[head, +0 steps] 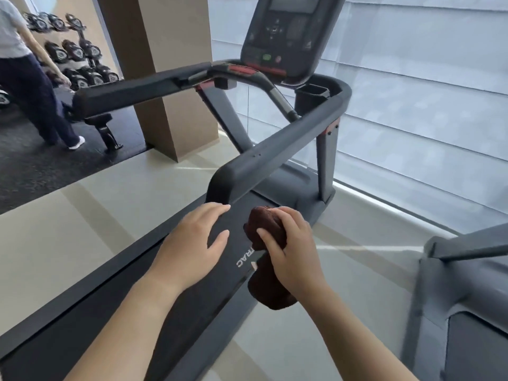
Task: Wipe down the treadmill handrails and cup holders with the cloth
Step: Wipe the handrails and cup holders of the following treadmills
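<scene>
A dark grey treadmill fills the view. Its right handrail (286, 138) runs from the console down to a rounded end just above my hands. The left handrail (129, 93) stretches out toward the left. A cup holder (313, 92) sits to the right under the console (286, 31). My right hand (288, 251) is shut on a bunched dark brown cloth (268, 290), which hangs below my fist over the treadmill's side rail. My left hand (192, 243) hovers open, fingers spread, just below the end of the right handrail and apart from it.
A second treadmill's frame (467, 270) stands close on the right. A square pillar (170, 78) rises behind the left handrail. Farther left a person (24, 72) walks past a dumbbell rack (74, 50). Window blinds (412, 105) cover the right wall.
</scene>
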Demonstrator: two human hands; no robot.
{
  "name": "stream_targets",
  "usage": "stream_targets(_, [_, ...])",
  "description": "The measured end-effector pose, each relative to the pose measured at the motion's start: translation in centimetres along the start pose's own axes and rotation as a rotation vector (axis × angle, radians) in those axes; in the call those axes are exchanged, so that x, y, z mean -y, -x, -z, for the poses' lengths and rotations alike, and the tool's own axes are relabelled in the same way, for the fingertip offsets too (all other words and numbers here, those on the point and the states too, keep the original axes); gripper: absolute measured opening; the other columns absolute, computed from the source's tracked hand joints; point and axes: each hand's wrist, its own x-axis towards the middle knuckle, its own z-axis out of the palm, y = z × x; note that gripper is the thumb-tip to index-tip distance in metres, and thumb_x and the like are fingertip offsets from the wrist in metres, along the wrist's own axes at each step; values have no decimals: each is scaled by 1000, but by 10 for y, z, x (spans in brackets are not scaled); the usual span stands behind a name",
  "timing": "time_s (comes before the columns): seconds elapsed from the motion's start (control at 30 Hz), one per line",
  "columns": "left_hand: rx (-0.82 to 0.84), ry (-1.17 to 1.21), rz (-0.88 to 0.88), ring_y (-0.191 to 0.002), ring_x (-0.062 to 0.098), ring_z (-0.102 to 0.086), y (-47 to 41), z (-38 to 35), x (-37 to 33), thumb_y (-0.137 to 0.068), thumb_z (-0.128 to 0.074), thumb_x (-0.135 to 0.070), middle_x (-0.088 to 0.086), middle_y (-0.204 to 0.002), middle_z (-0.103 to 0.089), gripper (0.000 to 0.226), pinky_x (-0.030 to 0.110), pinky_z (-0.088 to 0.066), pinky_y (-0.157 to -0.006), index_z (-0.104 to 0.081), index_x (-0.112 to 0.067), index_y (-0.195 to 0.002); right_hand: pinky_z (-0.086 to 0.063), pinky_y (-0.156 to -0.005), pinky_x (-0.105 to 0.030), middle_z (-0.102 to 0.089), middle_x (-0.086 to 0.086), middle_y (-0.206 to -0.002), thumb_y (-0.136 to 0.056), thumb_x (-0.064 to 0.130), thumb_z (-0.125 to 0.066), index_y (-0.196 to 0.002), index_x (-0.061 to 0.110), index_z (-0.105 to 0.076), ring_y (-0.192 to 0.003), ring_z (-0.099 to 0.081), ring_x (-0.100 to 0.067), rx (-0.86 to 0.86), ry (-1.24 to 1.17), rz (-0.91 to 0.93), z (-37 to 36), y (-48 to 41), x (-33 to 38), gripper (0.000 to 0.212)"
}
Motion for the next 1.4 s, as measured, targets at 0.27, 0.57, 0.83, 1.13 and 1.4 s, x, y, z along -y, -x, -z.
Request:
stream_targets(0.27, [16,-6,-93,-122,-4,-36,-31,53,107,-90,-49,-34,-21,-135,-43,42,13,-29,-92,-41,-35,-131,-37,-98,-30,-54,5,-119,-87,29,-61,-117,18,-58,-110,-48,-18,-229,41,-35,-61,-72,54,32])
stream_targets(0.57, [68,59,-157,-121,-3,-38,-90,69,163,-90,-49,-33,-20,-133,-45,41,14,-31,-96,-42,-34,-131,-37,-94,-42,-51,0,-125,-90,37,-55,-119,20,-55,-111,-43,-28,-247,372,-178,-102,-146,68,34])
stream_targets(0.83, [175,139,-256,-123,-3,-37,-174,48,190,-90,-50,-32,-22,-134,-43,41,20,-36,-98,-43,-34,-131,-41,-82,-44,-53,-4,-117,-90,38,-55,-115,17,-56,-102,-45,-31,-298,604,-252,-116,-184,61,33])
stream_targets(1.13, [479,132,-544,-128,3,-34,-330,26,158,-91,-49,-29,-14,-138,-42,44,23,-32,-105,-42,-28,-134,-43,-69,-42,-61,-5,-109,-80,36,-69,-100,14,-64,-92,-55,-33,-177,891,-448,-113,-256,46,30])
stream_targets(1.4, [653,183,-727,-126,8,-39,-400,51,92,-90,-51,-28,-11,-137,-44,43,26,-33,-105,-45,-25,-132,-38,-85,-50,-47,4,-135,-76,51,-63,-116,37,-57,-123,-44,-25,-183,697,-759,-97,-249,60,42])
